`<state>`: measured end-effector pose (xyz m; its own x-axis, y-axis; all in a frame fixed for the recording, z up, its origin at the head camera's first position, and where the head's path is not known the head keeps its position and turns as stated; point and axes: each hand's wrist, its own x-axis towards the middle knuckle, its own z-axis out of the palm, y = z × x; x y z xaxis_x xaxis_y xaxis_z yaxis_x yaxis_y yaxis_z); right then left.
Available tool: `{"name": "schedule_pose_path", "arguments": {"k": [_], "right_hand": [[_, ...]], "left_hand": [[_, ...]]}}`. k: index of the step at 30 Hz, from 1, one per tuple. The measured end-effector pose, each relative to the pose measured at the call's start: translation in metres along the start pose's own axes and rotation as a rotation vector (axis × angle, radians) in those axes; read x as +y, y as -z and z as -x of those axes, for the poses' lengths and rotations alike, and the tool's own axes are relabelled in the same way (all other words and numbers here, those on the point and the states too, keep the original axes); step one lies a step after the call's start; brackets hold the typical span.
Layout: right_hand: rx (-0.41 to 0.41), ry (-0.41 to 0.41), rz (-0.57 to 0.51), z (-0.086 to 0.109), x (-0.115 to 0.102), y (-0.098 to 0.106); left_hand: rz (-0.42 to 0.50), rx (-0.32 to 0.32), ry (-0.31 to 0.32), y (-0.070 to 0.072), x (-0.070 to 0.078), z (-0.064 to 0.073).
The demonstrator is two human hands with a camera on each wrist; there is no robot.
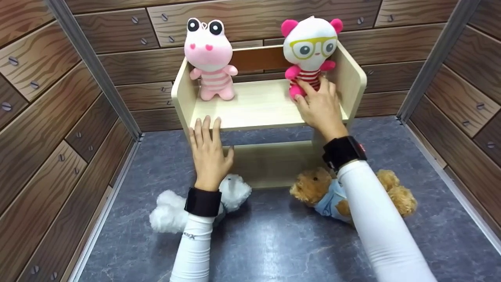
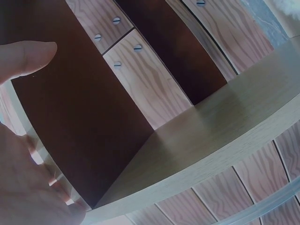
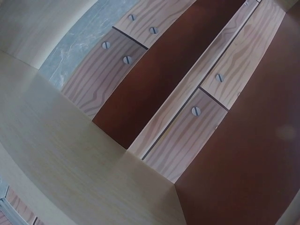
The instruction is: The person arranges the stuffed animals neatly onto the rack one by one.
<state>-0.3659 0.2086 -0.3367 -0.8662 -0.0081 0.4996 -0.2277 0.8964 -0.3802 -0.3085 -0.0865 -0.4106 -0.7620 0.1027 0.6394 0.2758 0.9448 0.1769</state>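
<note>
My right hand (image 1: 321, 107) touches the lower body of a panda plush toy (image 1: 311, 49) with pink ears and yellow glasses. The panda sits upright at the right end of the upper board of a pale wooden shelf (image 1: 258, 103); its lower right part is hidden behind the hand. With fingers straight, my left hand (image 1: 209, 152) rests at the shelf's left front edge. Behind its fingertips a pink plush toy (image 1: 211, 55) with bulging eyes and a striped body sits upright at the left end. In the left wrist view the left thumb (image 2: 35, 56) sticks out before a brown panel.
A white fluffy plush toy (image 1: 170, 211) lies on the dark grey marbled surface (image 1: 270, 250), partly behind my left wrist. On the right a brown teddy bear (image 1: 313, 186) in blue clothing lies partly under my right forearm. Wood-patterned walls (image 1: 58, 129) stand around the shelf.
</note>
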Motion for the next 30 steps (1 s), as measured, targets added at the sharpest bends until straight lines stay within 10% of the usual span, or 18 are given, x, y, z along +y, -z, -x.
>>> {"name": "schedule_pose_path", "arguments": {"k": [18, 30], "right_hand": [[0.005, -0.006, 0.009, 0.001, 0.001, 0.000], [0.031, 0.012, 0.008, 0.001, 0.000, -0.002]], "left_hand": [[0.075, -0.039, 0.001, 0.010, 0.003, 0.003], [0.100, -0.181, 0.169, 0.035, 0.010, 0.062]]}}
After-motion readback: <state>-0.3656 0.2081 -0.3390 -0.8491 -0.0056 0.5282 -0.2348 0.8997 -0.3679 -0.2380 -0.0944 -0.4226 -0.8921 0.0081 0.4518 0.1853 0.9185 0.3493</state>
